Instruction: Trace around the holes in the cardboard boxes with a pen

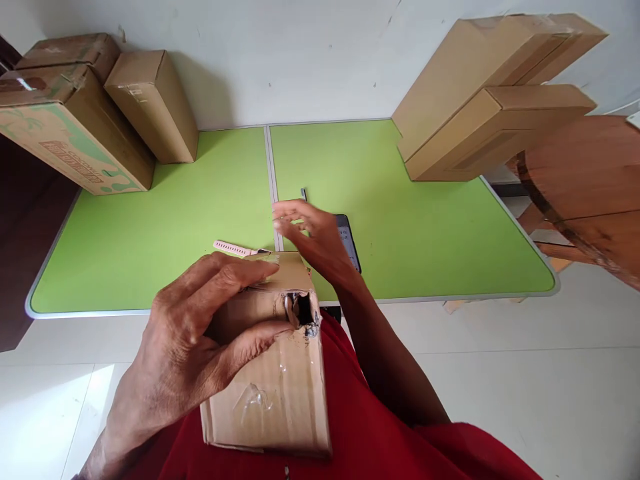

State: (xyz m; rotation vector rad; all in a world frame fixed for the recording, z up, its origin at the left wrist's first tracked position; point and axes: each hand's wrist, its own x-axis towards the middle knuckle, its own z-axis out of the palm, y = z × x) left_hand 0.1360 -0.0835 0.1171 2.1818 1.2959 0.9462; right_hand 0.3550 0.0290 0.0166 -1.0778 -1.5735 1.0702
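Observation:
My left hand [200, 333] is wrapped round a small cardboard box [273, 380] held over my lap, in front of the green table [190, 220]. The box has a torn dark hole [301, 310] at its top corner and clear tape on its side. My right hand [313, 237] reaches out over the table, fingers spread and slightly blurred, holding nothing. It hovers over a dark phone [349, 241] and near a small dark pen-like item [303, 194]. A pink strap [234, 249] lies on the table just beyond the box.
Cardboard boxes stand at the table's back left [150, 103], one with green print [75, 133]. Flat cartons lean against the wall at the back right [490, 93]. A wooden piece of furniture [590, 187] is at the right. White floor tiles lie below the table edge.

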